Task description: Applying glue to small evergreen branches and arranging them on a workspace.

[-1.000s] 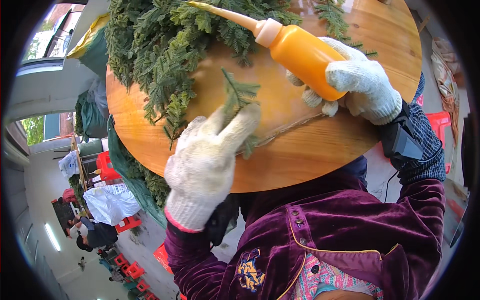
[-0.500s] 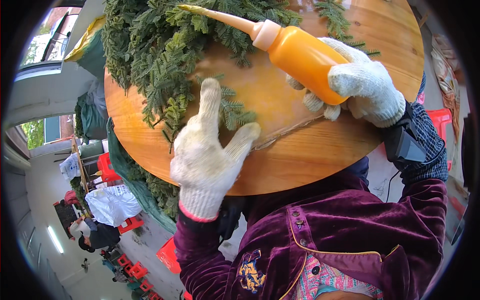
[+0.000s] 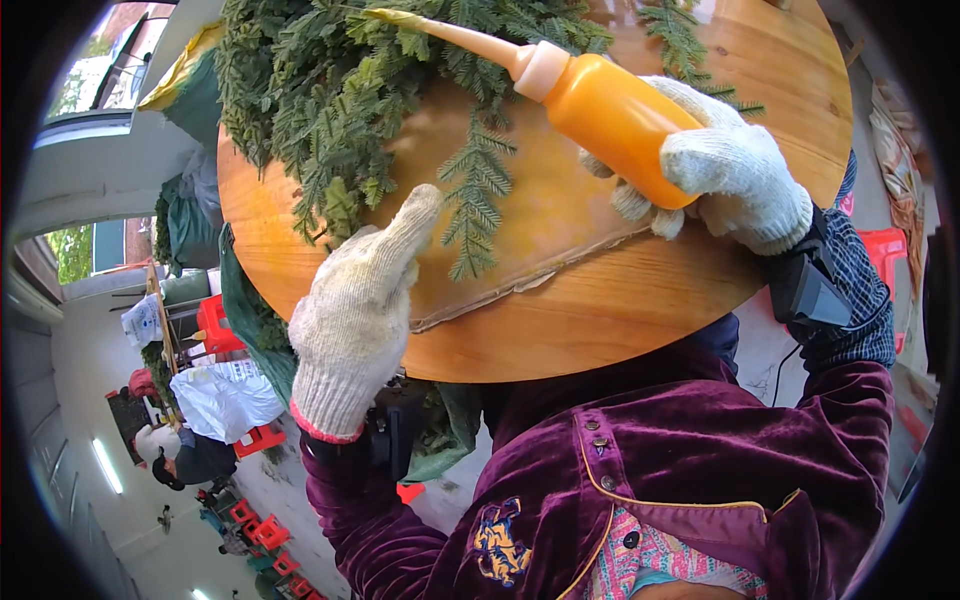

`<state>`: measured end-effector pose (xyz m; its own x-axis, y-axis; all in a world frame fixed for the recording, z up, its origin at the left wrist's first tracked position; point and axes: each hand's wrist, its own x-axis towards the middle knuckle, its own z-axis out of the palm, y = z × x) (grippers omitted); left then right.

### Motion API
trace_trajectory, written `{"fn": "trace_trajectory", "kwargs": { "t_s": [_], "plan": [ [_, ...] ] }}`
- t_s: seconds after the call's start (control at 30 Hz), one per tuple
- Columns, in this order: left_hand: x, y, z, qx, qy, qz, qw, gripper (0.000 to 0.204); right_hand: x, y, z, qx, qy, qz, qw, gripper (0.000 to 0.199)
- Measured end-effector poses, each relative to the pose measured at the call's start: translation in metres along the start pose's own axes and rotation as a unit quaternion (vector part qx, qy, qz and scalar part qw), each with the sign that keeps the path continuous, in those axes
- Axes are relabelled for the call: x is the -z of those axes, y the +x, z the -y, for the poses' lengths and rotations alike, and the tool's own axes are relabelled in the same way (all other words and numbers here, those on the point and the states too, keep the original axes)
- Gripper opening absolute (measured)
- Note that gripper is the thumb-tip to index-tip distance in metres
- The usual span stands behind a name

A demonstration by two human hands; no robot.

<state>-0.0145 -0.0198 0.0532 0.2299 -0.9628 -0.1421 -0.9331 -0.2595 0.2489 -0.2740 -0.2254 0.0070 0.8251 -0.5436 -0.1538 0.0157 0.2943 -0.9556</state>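
My right hand (image 3: 740, 175), in a white knit glove, is wrapped round an orange squeeze bottle (image 3: 620, 125). The bottle is tilted over the table, its long pale nozzle pointing to the upper left. In a matching glove, my left hand (image 3: 355, 305) is at the table's near left edge, one finger stretched out and nothing visible in it; its lower fingers are hidden. A flat green fir sprig (image 3: 478, 195) lies just right of that fingertip, apart from it. Beyond the hand, a thick heap of fir branches (image 3: 320, 110) covers the far left of the table.
The round wooden table (image 3: 620, 310) carries a thin stained sheet (image 3: 560, 235) with a ragged near edge. More fir sprigs (image 3: 675, 40) lie at the far right. Left of the table are a green cloth (image 3: 245, 310), a white sack (image 3: 225, 400), red stools (image 3: 215, 325) and another person (image 3: 205, 458).
My left hand has drawn back to the left and its finger and thumb are no longer spread wide. The fir sprig now lies fully in sight. My right hand keeps the bottle nearly still.
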Motion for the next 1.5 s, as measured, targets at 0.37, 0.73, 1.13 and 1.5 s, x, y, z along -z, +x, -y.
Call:
{"fn": "trace_trajectory", "kwargs": {
  "t_s": [0.37,0.73,1.13,1.5],
  "plan": [
    [-0.045,0.025,-0.04,-0.032,-0.016,-0.179,0.983,0.075,0.0,0.004,-0.001,0.006,-0.002,-0.004,1.0,0.093],
    [0.003,0.007,-0.002,-0.058,-0.014,-0.04,0.997,0.083,0.002,0.002,0.001,-0.003,-0.021,0.006,1.0,0.098],
    [-0.017,-0.015,0.006,-0.121,-0.039,-0.305,0.944,0.064,-0.002,0.002,-0.002,0.0,-0.036,-0.033,0.999,0.106],
    [-0.045,-0.024,0.004,-0.149,-0.079,-0.302,0.938,0.049,-0.005,0.003,0.0,-0.019,-0.054,-0.049,0.997,0.112]
  ]
}}
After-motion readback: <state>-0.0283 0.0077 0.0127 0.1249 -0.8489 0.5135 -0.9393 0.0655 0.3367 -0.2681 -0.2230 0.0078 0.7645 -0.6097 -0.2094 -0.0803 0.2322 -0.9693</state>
